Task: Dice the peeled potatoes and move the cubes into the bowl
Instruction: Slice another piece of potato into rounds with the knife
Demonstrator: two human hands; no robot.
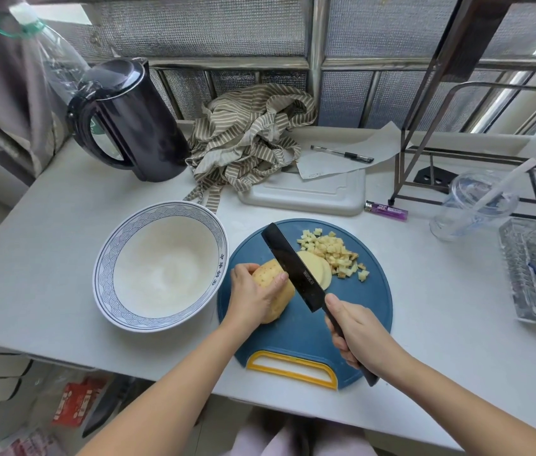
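Right hand (358, 334), lower centre-right, clenched round the handle of the black knife (296, 271), blade angled up-left across the blue cutting board (358, 291). Left hand (253, 294), centre frame, fingers curled over the potato (279, 304), gripping it on the board; one fingertip sits right against the blade's flat. Slices (317, 266) lie just right of the blade, cubes (335, 251) piled beyond them, upper right of board. Bowl (105, 264), left of board, holds no cubes yet. Risks: fingertip nicked if the blade drops with that finger untucked; rounded potato could roll under pressure; cubes may scatter off the board when scraped over.
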